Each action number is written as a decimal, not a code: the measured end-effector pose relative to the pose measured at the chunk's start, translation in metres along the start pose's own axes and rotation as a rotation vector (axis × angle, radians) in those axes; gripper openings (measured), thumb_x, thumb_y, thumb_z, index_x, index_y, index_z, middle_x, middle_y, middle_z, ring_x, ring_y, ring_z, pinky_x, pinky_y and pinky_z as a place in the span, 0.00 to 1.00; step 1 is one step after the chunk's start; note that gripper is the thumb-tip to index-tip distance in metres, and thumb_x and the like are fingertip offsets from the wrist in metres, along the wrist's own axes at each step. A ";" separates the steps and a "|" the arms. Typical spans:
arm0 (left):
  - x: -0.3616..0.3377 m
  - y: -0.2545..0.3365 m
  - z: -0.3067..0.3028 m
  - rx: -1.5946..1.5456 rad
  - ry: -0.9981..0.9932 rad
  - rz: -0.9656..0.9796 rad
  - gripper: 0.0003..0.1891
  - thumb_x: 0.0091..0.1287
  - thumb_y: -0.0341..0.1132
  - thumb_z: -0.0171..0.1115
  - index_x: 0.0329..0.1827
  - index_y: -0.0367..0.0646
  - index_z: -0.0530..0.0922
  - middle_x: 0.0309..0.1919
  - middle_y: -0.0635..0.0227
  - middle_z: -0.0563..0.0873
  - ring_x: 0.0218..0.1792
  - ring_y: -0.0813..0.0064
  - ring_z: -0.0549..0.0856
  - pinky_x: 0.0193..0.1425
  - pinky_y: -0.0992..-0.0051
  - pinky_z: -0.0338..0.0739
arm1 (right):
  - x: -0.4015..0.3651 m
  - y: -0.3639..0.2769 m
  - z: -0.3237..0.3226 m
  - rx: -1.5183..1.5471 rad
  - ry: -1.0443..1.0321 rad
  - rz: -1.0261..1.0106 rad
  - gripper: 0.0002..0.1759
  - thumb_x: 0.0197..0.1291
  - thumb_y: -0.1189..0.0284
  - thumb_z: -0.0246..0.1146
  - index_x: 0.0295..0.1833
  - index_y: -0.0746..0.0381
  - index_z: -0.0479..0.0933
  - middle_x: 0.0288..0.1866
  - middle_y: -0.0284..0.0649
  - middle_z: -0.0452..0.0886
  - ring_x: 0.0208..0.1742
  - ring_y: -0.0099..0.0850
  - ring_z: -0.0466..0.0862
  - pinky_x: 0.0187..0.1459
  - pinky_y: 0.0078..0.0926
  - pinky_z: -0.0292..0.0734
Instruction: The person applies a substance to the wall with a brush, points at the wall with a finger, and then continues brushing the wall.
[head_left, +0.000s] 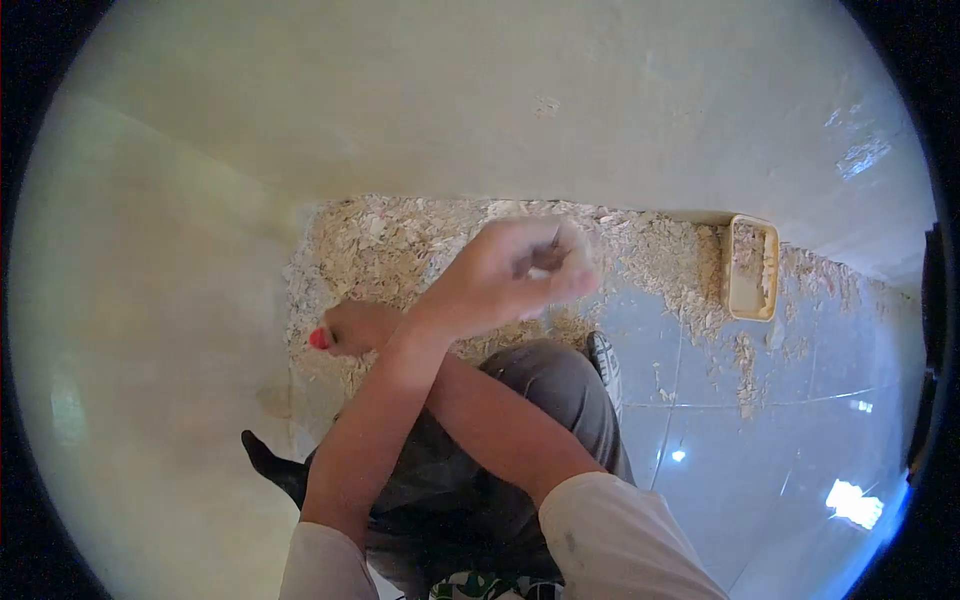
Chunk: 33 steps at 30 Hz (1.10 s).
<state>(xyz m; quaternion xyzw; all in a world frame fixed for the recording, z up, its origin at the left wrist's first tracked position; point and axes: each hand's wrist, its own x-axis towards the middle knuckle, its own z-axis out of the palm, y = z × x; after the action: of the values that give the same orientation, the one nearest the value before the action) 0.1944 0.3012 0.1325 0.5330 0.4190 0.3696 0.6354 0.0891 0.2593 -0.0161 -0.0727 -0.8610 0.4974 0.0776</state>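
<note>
Right hand (355, 325) clenches a red tool (319, 339), the blurred left hand (520, 272) has an unclear grip, and flakes (400, 240) heaped beyond the fingers seem mostly uncleared.

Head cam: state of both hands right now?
Left hand: blurred, fingers curled; open or closed cannot be told.
Right hand: closed on a red-ended object.

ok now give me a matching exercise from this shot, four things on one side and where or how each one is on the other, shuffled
Things
1. red-tipped thing
2. tan tray
3. pale flakes
4. left hand

Place or state
a. blurred, raised in front of the flakes
b. gripped in the right hand
c. lying at the foot of the wall, far right
d. strewn over the tiles along the wall

Pairs: 1-b, 2-c, 3-d, 4-a
</note>
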 end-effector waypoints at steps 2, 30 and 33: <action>-0.041 -0.006 0.001 0.067 0.043 0.080 0.10 0.64 0.34 0.68 0.31 0.43 0.75 0.30 0.77 0.78 0.31 0.88 0.75 0.33 0.84 0.70 | -0.001 -0.002 -0.021 0.045 0.023 -0.088 0.16 0.49 0.64 0.69 0.40 0.63 0.80 0.38 0.48 0.83 0.44 0.49 0.83 0.44 0.47 0.77; -0.364 -0.125 -0.081 0.625 1.152 -0.111 0.10 0.59 0.36 0.72 0.37 0.40 0.83 0.31 0.73 0.79 0.30 0.81 0.77 0.34 0.79 0.72 | -0.242 0.019 -0.139 -0.543 1.056 0.348 0.12 0.64 0.66 0.61 0.48 0.61 0.73 0.34 0.54 0.81 0.39 0.54 0.83 0.38 0.44 0.78; -0.367 -0.123 -0.078 0.634 1.153 -0.208 0.09 0.57 0.35 0.73 0.35 0.41 0.83 0.32 0.69 0.79 0.31 0.80 0.77 0.35 0.77 0.72 | -0.204 -0.021 -0.163 -0.486 0.965 0.159 0.09 0.63 0.69 0.61 0.45 0.61 0.72 0.36 0.53 0.81 0.40 0.53 0.83 0.39 0.45 0.77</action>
<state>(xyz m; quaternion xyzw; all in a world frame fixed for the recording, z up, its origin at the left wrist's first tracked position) -0.0126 -0.0262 0.0562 0.3678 0.8293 0.3913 0.1545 0.3207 0.3449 0.0702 -0.3732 -0.8097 0.1988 0.4070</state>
